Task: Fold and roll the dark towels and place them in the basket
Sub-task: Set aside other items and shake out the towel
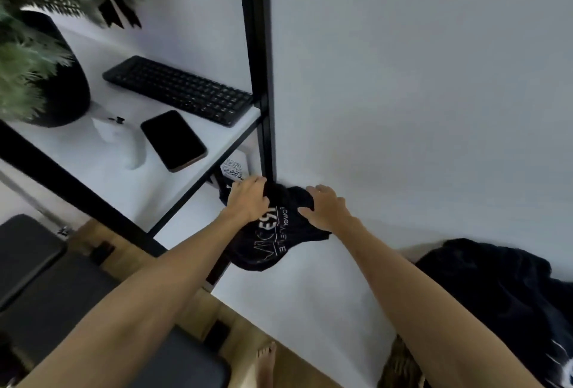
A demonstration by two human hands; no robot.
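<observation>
A dark towel (273,242) with white lettering lies bunched on the white table (310,288), up against the wall and the black shelf post. My left hand (248,201) grips its far left part, fingers curled into the cloth. My right hand (325,208) presses on its right part, thumb tucked at a fold. A heap of more dark towels (496,288) lies at the table's right end. A woven basket (400,363) shows only in part at the bottom, behind my right forearm.
A black-framed shelf (260,77) stands at left, holding a black keyboard (179,90), a phone (173,139), a white bottle (130,142) and a potted plant (37,56). A dark chair (46,279) and wooden floor lie below. My bare foot (266,366) shows at the bottom.
</observation>
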